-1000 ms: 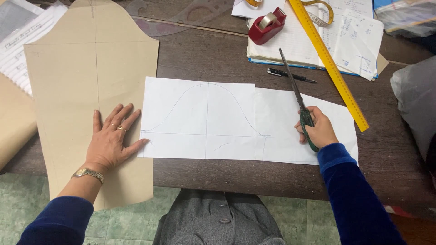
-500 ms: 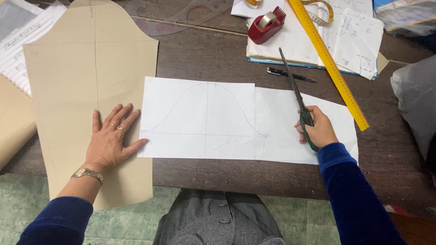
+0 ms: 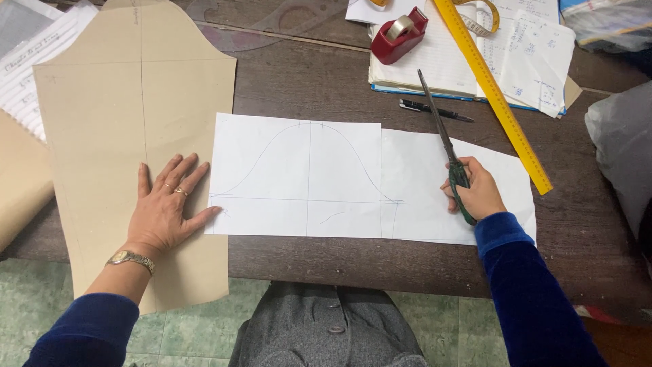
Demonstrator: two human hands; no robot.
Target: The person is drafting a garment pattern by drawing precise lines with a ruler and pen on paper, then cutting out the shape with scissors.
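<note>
My left hand (image 3: pixel 166 212) lies flat, fingers spread, on a tan cardboard pattern piece (image 3: pixel 129 95), its thumb touching the left edge of a white paper sheet (image 3: pixel 299 180) with a pencilled bell curve and straight lines. A second white sheet (image 3: pixel 421 183) overlaps it on the right. My right hand (image 3: pixel 475 194) rests on that second sheet and grips the green handles of long scissors (image 3: pixel 441 132), whose closed blades point away towards the far side of the table.
A dark wooden table (image 3: pixel 326 88) carries a red tape dispenser (image 3: pixel 399 34), a yellow ruler (image 3: pixel 492 88), a black pen (image 3: pixel 435 110), notepaper (image 3: pixel 530 61) and a grey bag (image 3: pixel 621 149) at right. Rolled tan card (image 3: pixel 20 177) sits at left. Green floor tiles show below.
</note>
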